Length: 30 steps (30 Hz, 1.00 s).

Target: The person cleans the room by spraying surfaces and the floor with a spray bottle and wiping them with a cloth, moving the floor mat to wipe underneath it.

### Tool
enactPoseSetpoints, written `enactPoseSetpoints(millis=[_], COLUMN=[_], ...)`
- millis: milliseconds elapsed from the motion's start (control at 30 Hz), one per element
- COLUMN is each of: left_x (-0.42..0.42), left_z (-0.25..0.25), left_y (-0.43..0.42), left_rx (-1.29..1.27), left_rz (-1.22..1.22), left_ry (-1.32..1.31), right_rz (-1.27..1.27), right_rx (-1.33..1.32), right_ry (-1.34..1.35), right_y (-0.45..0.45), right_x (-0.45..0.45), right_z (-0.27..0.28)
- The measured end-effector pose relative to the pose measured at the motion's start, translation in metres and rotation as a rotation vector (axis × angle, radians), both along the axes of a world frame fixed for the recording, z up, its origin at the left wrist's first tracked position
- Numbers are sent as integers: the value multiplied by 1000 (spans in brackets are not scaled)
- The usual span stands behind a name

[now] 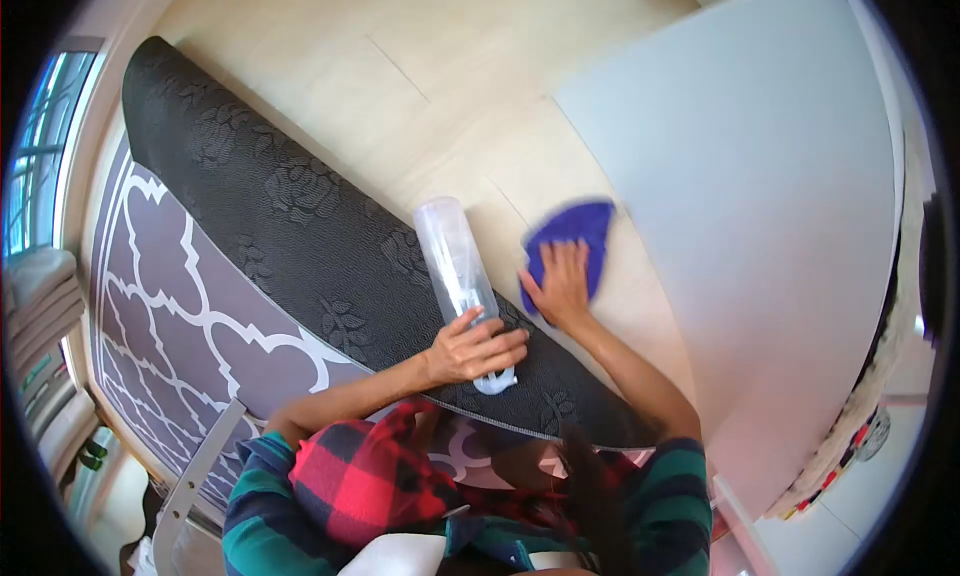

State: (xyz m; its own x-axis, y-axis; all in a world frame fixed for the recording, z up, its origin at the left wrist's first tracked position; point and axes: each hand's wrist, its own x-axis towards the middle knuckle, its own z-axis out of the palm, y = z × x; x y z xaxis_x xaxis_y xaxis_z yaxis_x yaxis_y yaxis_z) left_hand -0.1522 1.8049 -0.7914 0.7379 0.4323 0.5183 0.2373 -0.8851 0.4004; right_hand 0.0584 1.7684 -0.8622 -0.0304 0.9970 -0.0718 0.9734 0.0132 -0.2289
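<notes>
My left hand (475, 349) is wrapped around a clear spray bottle (452, 246) near its pale head end. The bottle's wide base points away from me, above the folded-back dark underside of a mat (300, 191). My right hand (562, 281) lies with fingers spread on a purple cloth (590, 231), pressing it against the pale floor (470, 106). Slight blur shows on the cloth and this hand. The mat's patterned grey-and-white face (175, 286) shows to the left of the fold.
A large pale grey panel-like surface (760, 176) takes up the right side. On the left are a window (50, 146), stacked folded fabrics (45, 296) and a metal frame leg (195, 476). A fluffy rug edge (835, 456) shows at the far right.
</notes>
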Motion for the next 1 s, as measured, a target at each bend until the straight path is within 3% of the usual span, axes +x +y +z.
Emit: enactPoseSetpoints(millis=[100, 133, 167, 200, 267, 333, 400, 433, 500, 633, 833, 867, 933, 1000], left_x=[-3, -4, -6, -7, -7, -11, -15, -14, -14, -10, -6, -4, -1, -4], left_z=[2, 2, 0, 2, 1, 3, 1, 0, 1, 4, 11, 11, 11, 14], left_y=[3, 4, 2, 3, 2, 3, 3, 3, 3, 0, 5, 3, 4, 3], left_rx=[32, 32, 23, 9, 6, -14, 0, 6, -1, -58, -104, -101, -86, -123], left_rz=[31, 39, 22, 22, 40, 13, -21, -17, 3, -52, -8, 7, 40, 11], left_ry=[-49, -73, -48, -67, -104, -126, -124, -131, -141, -157, -166, -178, -200, -168], right_rz=[81, -48, -350, -542, -704, -110, 500, 603, 628, 291, -366, -297, 56, 416], right_rx=[255, 275, 398, 423, 625, 349, 342, 240, 116, 75, 47, 24, -284, -264], right_ry=[41, 82, 302, 309, 20, 110, 228, 365, 392, 206, 15, -61, -38, 18], right_y=[150, 209, 269, 327, 413, 417, 372, 336, 253, 122, -103, -142, -151, -105], right_x=[-16, -18, -24, -19, -29, -62, -95, -102, -87, -5, 86, 89, 74, 75], right_z=[-23, -20, -21, -11, -33, -13, -18, -23, -7, 21, 14, 2, 26, 33])
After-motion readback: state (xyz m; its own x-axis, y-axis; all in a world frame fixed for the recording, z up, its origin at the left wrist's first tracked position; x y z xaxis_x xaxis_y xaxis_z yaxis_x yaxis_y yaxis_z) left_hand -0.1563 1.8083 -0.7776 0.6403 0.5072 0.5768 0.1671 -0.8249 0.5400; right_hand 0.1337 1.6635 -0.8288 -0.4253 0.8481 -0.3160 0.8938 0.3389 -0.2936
